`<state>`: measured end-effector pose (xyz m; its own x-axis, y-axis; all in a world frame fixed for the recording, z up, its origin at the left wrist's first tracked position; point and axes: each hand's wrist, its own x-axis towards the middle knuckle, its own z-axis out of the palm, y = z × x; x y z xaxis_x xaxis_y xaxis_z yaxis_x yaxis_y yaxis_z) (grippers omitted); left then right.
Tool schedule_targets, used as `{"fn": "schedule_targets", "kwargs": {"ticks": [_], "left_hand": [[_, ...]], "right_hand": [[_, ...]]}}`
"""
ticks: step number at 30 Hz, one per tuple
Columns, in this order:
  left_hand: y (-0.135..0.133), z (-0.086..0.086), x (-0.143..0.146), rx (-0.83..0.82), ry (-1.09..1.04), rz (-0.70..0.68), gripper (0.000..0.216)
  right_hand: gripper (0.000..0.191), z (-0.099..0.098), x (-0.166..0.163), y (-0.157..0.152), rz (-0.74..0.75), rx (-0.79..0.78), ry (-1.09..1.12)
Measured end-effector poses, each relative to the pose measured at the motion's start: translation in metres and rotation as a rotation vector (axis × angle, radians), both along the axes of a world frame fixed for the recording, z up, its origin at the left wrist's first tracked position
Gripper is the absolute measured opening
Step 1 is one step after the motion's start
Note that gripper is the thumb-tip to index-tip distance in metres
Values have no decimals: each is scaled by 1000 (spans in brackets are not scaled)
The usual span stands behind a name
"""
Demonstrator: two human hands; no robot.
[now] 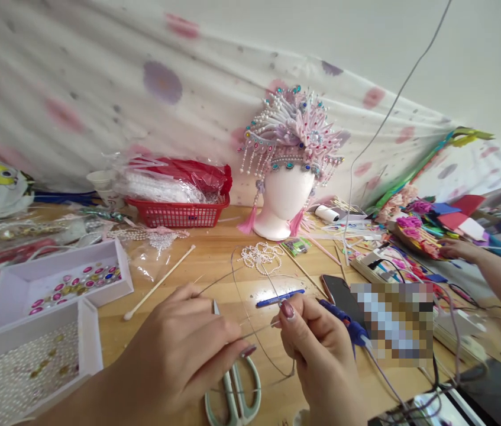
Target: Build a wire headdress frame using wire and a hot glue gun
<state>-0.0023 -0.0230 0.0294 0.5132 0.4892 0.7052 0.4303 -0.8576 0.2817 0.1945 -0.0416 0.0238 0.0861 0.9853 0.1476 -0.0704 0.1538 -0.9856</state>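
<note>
A thin grey wire (254,331) is held between two hands above the counter (144,337), near its front edge. By the left hand (192,334), seen from the back with the fingers bent, the wire is pinched between thumb and fingers. By the right hand (316,349), it is gripped between the thumb and a curled forefinger. A wide, loose loop is formed by the wire around the gap between the hands, and one bend of it is carried up towards the far side.

Scissors (232,396) are laid just below the left hand, partly covered by it, with the handles turned towards the person. Beyond the hands, a blue pen (280,297) is placed near a coiled strand of white beads (261,258). To the right, a dark phone (341,302) is partly overlapped by a blue glue gun (345,321).

At the left, gems are held in one white box (15,296) and pearl-like beads in another (89,334). Behind, a red basket (179,214) is filled with wrapped items, and a beaded pink headdress (299,130) is worn by a white mannequin head (286,198). At the far right, another person's hand (458,249) is seen beside bright craft flowers (414,228).
</note>
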Motion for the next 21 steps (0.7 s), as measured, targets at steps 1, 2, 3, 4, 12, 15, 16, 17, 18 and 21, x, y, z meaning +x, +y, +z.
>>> {"fn": "schedule_targets", "kwargs": {"ticks": [1,2,3,4,12,15,16,17,18,21], "left_hand": [[1,0,0,14,-9,1,25],[2,0,0,25,-20,11,23],[2,1,0,36,-24,15,21],[3,2,-2,42,-24,22,18],[4,18,-23,58,-215,225,17],[2,25,-27,-10,-285,291,14],[2,27,-28,-31,-291,302,14],[2,29,-28,-50,-289,307,15],[2,29,-28,-66,-282,310,17],[2,27,-26,-114,-236,309,25]], "right_hand": [[43,-1,-1,1,-3,10,22],[43,-2,-2,2,-9,17,41],[43,-3,-3,4,-16,24,54],[44,-3,-3,5,-24,30,62],[42,-2,-2,22,-126,124,184],[44,5,-3,29,-117,139,263],[47,7,-3,32,-98,131,305],[50,9,-4,35,-77,117,349],[54,11,-5,38,-58,101,390],[60,13,-6,45,5,61,467]]}}
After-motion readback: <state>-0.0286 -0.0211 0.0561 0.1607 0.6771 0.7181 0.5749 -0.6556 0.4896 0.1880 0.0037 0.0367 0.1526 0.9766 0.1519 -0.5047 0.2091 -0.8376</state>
